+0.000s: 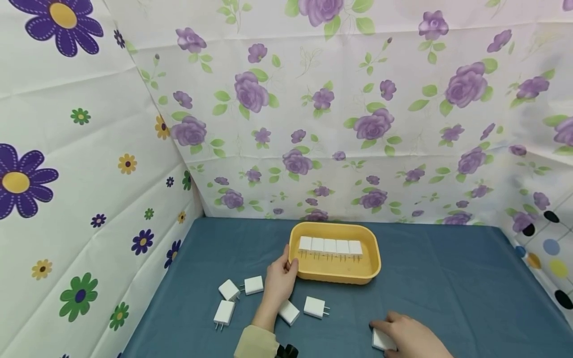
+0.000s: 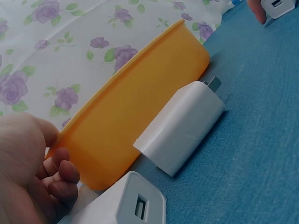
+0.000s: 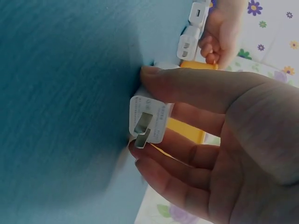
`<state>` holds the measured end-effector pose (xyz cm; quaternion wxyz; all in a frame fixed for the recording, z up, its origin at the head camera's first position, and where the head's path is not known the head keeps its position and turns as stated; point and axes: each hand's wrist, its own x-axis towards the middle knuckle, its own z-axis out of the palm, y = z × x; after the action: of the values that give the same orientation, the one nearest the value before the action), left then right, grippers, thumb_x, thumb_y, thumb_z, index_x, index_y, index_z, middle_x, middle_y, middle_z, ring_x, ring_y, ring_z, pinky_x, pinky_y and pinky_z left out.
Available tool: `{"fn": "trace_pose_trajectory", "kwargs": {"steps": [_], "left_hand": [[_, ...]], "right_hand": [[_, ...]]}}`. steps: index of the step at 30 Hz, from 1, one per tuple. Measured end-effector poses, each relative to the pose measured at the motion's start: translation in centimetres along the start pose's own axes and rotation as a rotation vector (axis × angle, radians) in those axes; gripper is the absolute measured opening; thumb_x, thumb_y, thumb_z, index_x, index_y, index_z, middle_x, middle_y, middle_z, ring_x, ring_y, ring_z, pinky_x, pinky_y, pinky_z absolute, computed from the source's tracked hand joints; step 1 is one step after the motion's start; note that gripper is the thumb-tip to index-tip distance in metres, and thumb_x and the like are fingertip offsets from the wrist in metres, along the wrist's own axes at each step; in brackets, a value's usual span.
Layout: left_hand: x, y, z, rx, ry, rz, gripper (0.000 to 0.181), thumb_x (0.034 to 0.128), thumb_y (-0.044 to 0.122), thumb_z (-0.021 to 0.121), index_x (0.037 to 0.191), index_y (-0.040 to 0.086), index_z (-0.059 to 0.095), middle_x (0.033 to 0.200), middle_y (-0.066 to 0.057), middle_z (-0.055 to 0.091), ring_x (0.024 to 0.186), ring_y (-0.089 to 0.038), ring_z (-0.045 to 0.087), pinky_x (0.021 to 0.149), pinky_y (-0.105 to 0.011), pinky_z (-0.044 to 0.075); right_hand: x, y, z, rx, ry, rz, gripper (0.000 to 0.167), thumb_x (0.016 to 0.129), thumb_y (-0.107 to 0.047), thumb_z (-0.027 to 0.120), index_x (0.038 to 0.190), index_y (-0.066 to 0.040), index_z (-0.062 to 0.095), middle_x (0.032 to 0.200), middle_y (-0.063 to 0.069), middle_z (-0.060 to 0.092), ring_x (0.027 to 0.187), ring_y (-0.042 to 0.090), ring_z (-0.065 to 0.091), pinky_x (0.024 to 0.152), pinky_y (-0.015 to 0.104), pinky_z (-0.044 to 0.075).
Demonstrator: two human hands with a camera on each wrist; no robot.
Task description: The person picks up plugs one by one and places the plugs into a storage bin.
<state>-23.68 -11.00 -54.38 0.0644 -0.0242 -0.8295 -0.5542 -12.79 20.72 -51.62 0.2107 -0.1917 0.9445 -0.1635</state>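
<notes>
5 white plug adapters (image 1: 330, 246), hard glossy plastic, block-shaped with rounded edges, set side by side in a row inside the yellow tray (image 1: 333, 269); flat metal prongs point to the tray's near wall, with a bare strip of tray floor between.

Tray: smooth yellow plastic, oblong, rounded corners, plain rim, at the far side of the desk (image 1: 440, 283).

5 loose adapters on the desk: 3 grouped left of the left forearm, a tilted adapter (image 1: 229, 290), a sideways adapter (image 1: 253, 285) with prongs leftward, and a near adapter (image 1: 224, 313) with prongs toward the near side; 1 half-hidden adapter (image 1: 289, 313) beside the forearm; 1 separate adapter (image 1: 316, 307), prongs rightward, just off the tray's near wall.

Left hand (image 1: 279, 282): pinches the tray's left rim, thumb over the edge, fingers curled outside; pale cuff (image 1: 256, 342) at the wrist.

Right hand (image 1: 413, 336): thumb and fingertips pinch 1 held adapter (image 3: 148, 119) low over the desk, well apart from the tray; 2 flat blades and fine print show on its end face.

Desk covering: blue cloth, fine grain, light creases; far edge meets a floral sheet (image 1: 322, 129), white with purple roses, wrinkled. Open room: widest right of the tray, up to the desk's right edge; a further gap between the separate adapter and the right hand.
</notes>
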Motion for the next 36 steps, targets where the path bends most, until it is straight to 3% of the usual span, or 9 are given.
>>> {"fn": "trace_pose_trajectory", "kwargs": {"steps": [10,19,23,29,32,36], "left_hand": [[0.3,0.0,0.1,-0.004,0.008,0.012,0.056,0.1093,0.019,0.063,0.159,-0.002,0.047,0.067,0.004,0.05,0.056,-0.011,0.045,0.053,-0.023,0.034],[0.0,0.1,0.0,0.0,0.011,0.016,0.055,0.1091,0.016,0.063,0.158,-0.004,0.047,0.066,0.004,0.049,0.055,-0.011,0.043,0.053,-0.023,0.033],[-0.1,0.1,0.0,-0.007,0.008,0.016,0.055,0.1093,0.016,0.063,0.158,-0.004,0.047,0.067,0.004,0.049,0.055,-0.01,0.043,0.053,-0.023,0.033],[-0.1,0.0,0.0,-0.009,0.013,0.016,0.054,0.1091,0.017,0.063,0.157,-0.003,0.049,0.067,0.004,0.049,0.055,-0.01,0.042,0.053,-0.023,0.032],[-0.1,0.0,0.1,-0.008,0.014,0.013,0.054,0.1091,0.017,0.063,0.157,-0.002,0.05,0.066,0.004,0.049,0.055,-0.01,0.042,0.052,-0.023,0.032],[0.1,0.2,0.0,-0.008,0.018,0.009,0.053,0.1087,0.016,0.063,0.157,-0.002,0.05,0.066,0.003,0.049,0.055,-0.011,0.043,0.052,-0.023,0.033]], "right_hand": [[0.7,-0.5,0.2,-0.014,0.035,0.078,0.048,0.087,-0.035,0.09,0.128,-0.017,0.076,0.093,-0.005,0.06,0.072,0.011,0.053,0.066,0.038,0.046],[1.1,-1.0,-0.1,0.073,-0.028,0.192,0.04,0.089,-0.031,0.088,0.126,-0.021,0.076,0.096,-0.003,0.061,0.076,0.016,0.056,0.069,0.044,0.048],[1.6,-1.2,-1.3,0.165,-0.018,0.186,0.04,0.091,-0.031,0.086,0.128,-0.02,0.075,0.104,-0.003,0.067,0.085,0.018,0.063,0.075,0.048,0.052],[3.1,-2.1,-3.8,0.365,0.145,0.018,0.055,0.096,-0.04,0.082,0.139,-0.009,0.069,0.101,-0.004,0.069,0.083,0.014,0.063,0.069,0.038,0.052],[4.4,-3.4,-4.5,0.538,0.23,-0.027,0.059,0.097,-0.043,0.081,0.141,-0.007,0.067,0.099,-0.001,0.071,0.076,0.017,0.067,0.063,0.036,0.055],[7.4,-5.4,-5.2,0.762,0.351,-0.032,0.06,0.096,-0.039,0.083,0.146,-0.011,0.064,0.1,0.007,0.069,0.077,0.026,0.071,0.067,0.042,0.062]]}}
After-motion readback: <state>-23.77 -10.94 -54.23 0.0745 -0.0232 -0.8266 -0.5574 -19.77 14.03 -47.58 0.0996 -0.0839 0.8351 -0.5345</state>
